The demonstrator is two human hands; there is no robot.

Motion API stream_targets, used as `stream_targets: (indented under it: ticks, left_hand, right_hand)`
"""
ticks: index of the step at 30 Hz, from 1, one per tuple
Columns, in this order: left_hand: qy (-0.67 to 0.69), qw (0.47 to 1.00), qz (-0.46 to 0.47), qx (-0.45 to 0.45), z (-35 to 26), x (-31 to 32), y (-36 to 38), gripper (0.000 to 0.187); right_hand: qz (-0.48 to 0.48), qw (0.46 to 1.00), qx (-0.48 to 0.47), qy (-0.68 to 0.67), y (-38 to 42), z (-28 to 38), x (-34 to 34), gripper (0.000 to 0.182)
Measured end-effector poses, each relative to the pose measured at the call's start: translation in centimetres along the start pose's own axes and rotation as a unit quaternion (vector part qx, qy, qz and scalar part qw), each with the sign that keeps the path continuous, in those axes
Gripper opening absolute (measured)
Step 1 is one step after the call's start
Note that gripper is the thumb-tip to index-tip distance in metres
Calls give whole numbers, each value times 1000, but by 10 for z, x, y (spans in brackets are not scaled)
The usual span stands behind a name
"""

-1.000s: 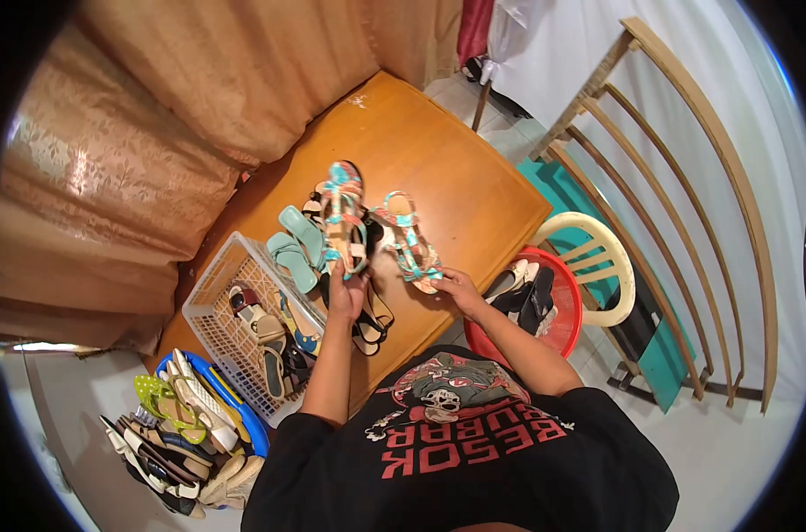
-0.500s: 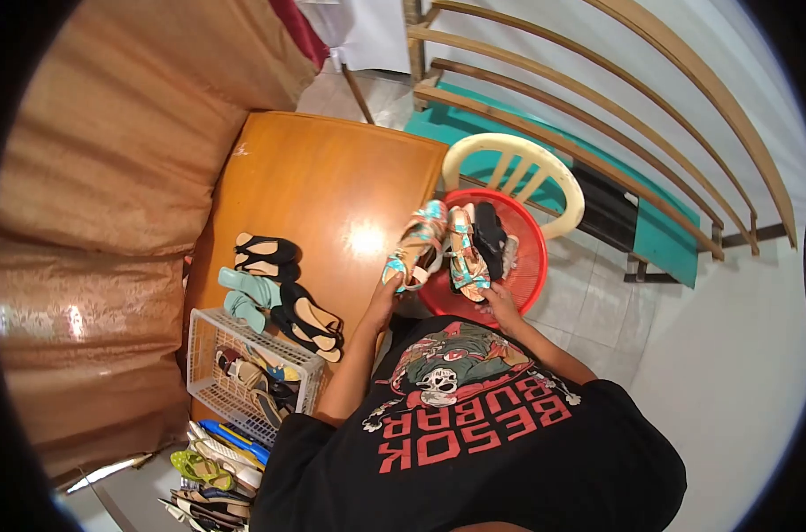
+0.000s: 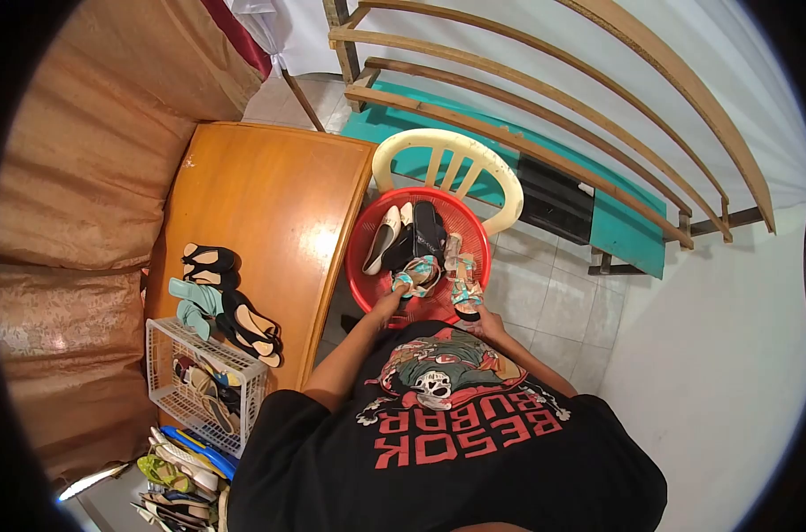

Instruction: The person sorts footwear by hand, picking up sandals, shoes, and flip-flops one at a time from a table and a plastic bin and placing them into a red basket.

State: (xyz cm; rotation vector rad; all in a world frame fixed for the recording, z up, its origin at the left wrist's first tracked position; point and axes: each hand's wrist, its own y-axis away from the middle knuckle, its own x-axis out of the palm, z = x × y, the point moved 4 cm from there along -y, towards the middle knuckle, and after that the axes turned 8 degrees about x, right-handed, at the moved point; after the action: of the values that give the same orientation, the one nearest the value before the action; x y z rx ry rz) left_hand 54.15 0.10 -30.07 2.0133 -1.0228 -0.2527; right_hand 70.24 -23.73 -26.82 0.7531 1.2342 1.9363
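Observation:
My left hand (image 3: 388,304) is closed on the end of a multicoloured strappy sandal (image 3: 422,274), which is at the near side of the red basket (image 3: 356,279). At the basket's right side, my right hand (image 3: 486,324) grips a matching sandal (image 3: 464,285). Behind them in the basket lie a white shoe (image 3: 383,238) and a black shoe (image 3: 429,229). A pale, see-through-looking shoe (image 3: 454,246) sits close to the right sandal. My fingers are partly hidden by the sandals.
The basket rests on a cream plastic chair (image 3: 500,173). On the wooden table (image 3: 270,191) to the left stand black shoes (image 3: 248,326), mint green sandals (image 3: 195,303) and a white crate (image 3: 252,390) of shoes. Several more shoes (image 3: 177,474) lie beyond it. A slatted bench (image 3: 629,235) stands behind.
The left sandal has moved from above the table edge into the basket area, and the right one has shifted to the basket's right side. The view has turned, uncovering the white shoe.

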Motion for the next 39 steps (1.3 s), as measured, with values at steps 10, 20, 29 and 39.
stream_targets:
  ticks: [10, 20, 29, 39]
  left_hand:
    - [123, 989, -43, 68, -63, 52, -45, 46]
    - [-26, 991, -99, 91, -9, 58, -156, 59]
    - [24, 997, -76, 21, -45, 73, -80, 83]
    - [73, 995, -43, 51, -17, 28, -70, 65]
  right_hand:
    - [-23, 995, -86, -38, -7, 61, -5, 36]
    - [12, 991, -133, -12, -43, 104, 12, 30]
    - [-91, 994, -8, -56, -110, 75, -1, 23]
    - [-170, 984, -29, 47, -111, 114, 23, 48]
